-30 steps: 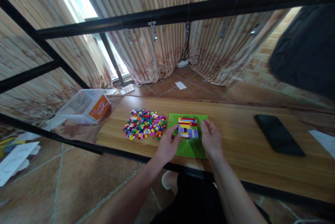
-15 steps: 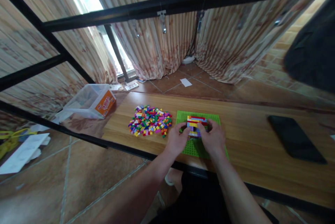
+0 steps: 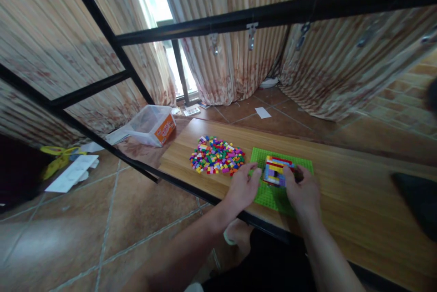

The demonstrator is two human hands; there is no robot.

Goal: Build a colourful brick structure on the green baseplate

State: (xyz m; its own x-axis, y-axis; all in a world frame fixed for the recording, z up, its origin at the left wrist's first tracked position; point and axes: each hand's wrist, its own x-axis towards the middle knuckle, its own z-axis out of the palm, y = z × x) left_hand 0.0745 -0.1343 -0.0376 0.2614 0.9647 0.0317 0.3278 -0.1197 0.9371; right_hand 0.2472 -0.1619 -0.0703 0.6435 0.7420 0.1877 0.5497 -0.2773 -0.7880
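Note:
A small building of coloured toy bricks (image 3: 274, 170), with red, yellow, blue and purple layers, stands on a green studded baseplate (image 3: 273, 198). My right hand (image 3: 303, 192) grips its right side, the thumb against the near face and the fingers partly hidden behind it. Just left of the building, my left hand (image 3: 244, 186) is over the baseplate's left edge, thumb and fingers apart with a gap between them. It no longer touches the bricks. To its upper left lies a loose pile of small bricks (image 3: 216, 155) in many colours.
Everything stands on a long wooden bench (image 3: 355, 196). A dark flat device (image 3: 416, 201) lies at the right. Beyond the left end, a clear plastic box (image 3: 146, 123) with an orange label sits on the floor. A black metal rail (image 3: 218, 28) crosses in front of the curtains.
My left hand has come away from the left side of the brick building, and its fingers have opened. My right hand stays on it. The view has turned left.

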